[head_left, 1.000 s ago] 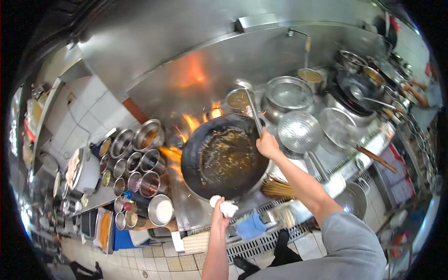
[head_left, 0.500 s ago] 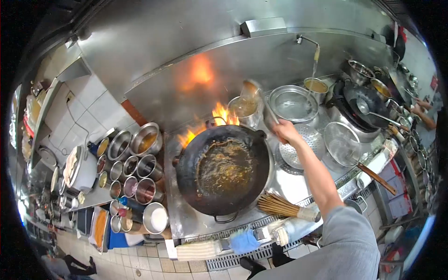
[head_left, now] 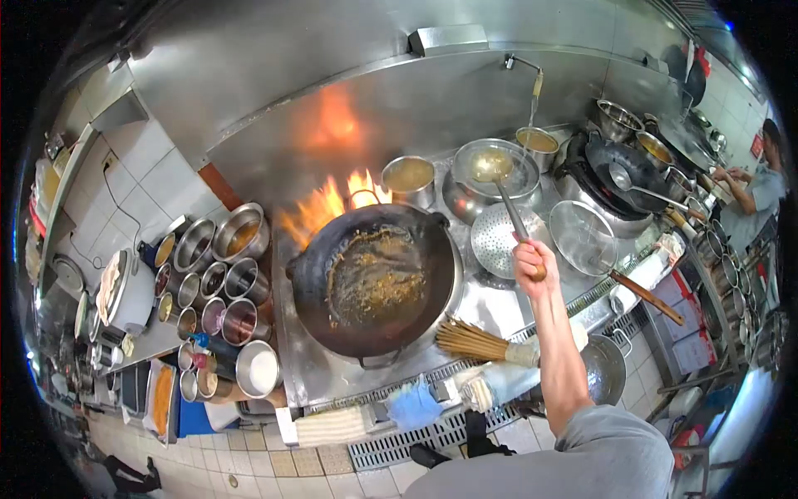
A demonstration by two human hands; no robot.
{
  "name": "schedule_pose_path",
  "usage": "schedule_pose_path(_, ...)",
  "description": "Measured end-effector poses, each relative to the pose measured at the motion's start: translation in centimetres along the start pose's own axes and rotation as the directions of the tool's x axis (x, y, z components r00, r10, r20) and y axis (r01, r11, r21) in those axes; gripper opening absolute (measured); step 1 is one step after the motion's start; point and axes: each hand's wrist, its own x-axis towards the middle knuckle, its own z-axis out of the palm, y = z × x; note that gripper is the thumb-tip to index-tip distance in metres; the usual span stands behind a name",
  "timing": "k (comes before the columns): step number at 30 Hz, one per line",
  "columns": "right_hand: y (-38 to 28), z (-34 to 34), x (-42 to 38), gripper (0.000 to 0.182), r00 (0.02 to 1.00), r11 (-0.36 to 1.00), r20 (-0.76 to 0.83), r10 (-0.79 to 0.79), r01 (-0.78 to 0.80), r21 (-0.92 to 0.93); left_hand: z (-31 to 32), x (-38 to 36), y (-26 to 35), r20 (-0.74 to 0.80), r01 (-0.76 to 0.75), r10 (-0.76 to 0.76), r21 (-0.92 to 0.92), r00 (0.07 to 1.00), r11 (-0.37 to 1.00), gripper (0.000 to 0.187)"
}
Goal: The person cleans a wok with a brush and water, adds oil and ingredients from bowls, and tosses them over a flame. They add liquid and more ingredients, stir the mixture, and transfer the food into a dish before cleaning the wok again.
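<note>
Head view only: right hand [head_left: 529,258] right of centre, fist clenched round the handle of a long ladle [head_left: 502,190]. Handle runs up and left from the fist; ladle bowl sits over the big steel basin [head_left: 499,170] at upper centre, yellowish liquid in the bowl. Can't tell if the bowl touches the basin. Left hand not in frame. Black wok [head_left: 374,279] at centre of frame, left of the hand and apart from it, on the burner, brown-yellow residue inside, nobody holding it. Flames [head_left: 328,208] coming up behind its upper-left rim, orange glow reflected on the steel backsplash above. Small pot of broth [head_left: 409,176] just above the wok, beside the basin. Perforated strainer [head_left: 500,239] lies flat between wok and hand, under the ladle handle. Bamboo brush [head_left: 482,343] on the steel counter below the wok, bristles pointing left. Cluster of round seasoning tins [head_left: 220,279] at left of frame, white powder in the lowest one. Second wok [head_left: 619,166] with its own ladle at upper right. Blue cloth [head_left: 413,407] on the front ledge, lower centre. Another person [head_left: 752,187] at far right edge, working at a different station.
</note>
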Motion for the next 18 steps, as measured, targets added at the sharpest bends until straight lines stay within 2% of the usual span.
schedule_pose_path(2, 2.1, 0.9, -3.2, 0.017, 0.998, 0.999, 0.065, 0.006, -0.009, 0.048, 1.6, 5.0, -5.9, -0.179, -0.136, 0.159, 0.135, 0.971, 0.982, 0.038)
schedule_pose_path(3, 3.8, 2.7, -5.0, 0.027, 1.000, 0.999, 0.007, -0.018, 0.018, 0.043, 1.9, 5.4, -4.6, -0.310, -0.133, 0.167, 0.128, 0.936, 0.983, 0.053)
schedule_pose_path(4, 4.9, 3.1, -6.8, 0.032, 1.000, 0.996, -0.007, -0.003, 0.003, 0.087, 2.0, 4.3, 0.2, -0.264, -0.104, 0.117, 0.064, 0.957, 0.993, 0.049)
schedule_pose_path(5, 5.8, 3.5, -8.4, 0.037, 1.000, 0.992, -0.018, 0.014, -0.012, 0.127, 2.1, 4.1, 2.6, -0.233, -0.043, 0.044, 0.010, 0.971, 0.999, 0.057)
schedule_pose_path(6, 7.1, 4.7, -10.3, 0.018, 0.998, 0.991, -0.058, 0.032, -0.024, 0.135, 2.1, 3.2, 6.0, -0.193, -0.042, 0.038, -0.021, 0.980, 0.999, 0.056)
schedule_pose_path(8, 8.5, 5.9, -13.5, 0.015, 0.994, 0.982, -0.081, 0.071, -0.055, 0.178, 2.8, 4.2, 4.8, -0.114, -0.024, 0.028, 0.033, 0.993, 0.999, 0.056)
schedule_pose_path(9, 8.9, 6.9, -15.1, 0.015, 0.980, 0.991, -0.186, 0.075, -0.052, 0.121, 3.3, 4.1, 3.7, -0.117, -0.009, 0.012, 0.026, 0.993, 1.000, 0.056)
schedule_pose_path(12, 8.6, 8.6, -18.0, 0.010, 0.952, 0.986, -0.267, 0.151, -0.125, 0.110, 4.0, 4.2, 0.1, -0.116, 0.087, -0.074, 0.111, 0.990, 0.990, 0.059)
schedule_pose_path(13, 8.2, 8.9, -18.5, 0.025, 0.930, 0.974, -0.322, 0.178, -0.214, -0.078, 4.1, 3.8, -1.7, -0.119, 0.090, -0.077, 0.108, 0.990, 0.990, 0.059)
schedule_pose_path(14, 7.8, 9.1, -18.8, 0.048, 0.906, 0.919, -0.379, 0.191, -0.301, -0.256, 4.2, 3.4, -4.1, -0.120, 0.182, -0.168, 0.121, 0.978, 0.976, 0.060)
schedule_pose_path(15, 7.3, 9.2, -18.8, 0.048, 0.906, 0.919, -0.378, 0.191, -0.300, -0.256, 4.4, 3.1, -7.2, -0.121, 0.270, -0.255, 0.134, 0.959, 0.954, 0.062)
schedule_pose_path(17, 5.9, 9.8, -17.9, 0.053, 0.866, 0.665, -0.500, -0.005, -0.370, -0.648, 4.8, 4.2, -18.4, 0.082, 0.185, -0.232, 0.376, 0.969, 0.908, 0.060)
schedule_pose_path(18, 5.5, 9.4, -17.0, 0.052, 0.858, 0.597, -0.499, -0.126, -0.336, -0.729, 5.2, 2.5, -19.5, 0.068, 0.281, -0.336, 0.406, 0.940, 0.870, 0.058)
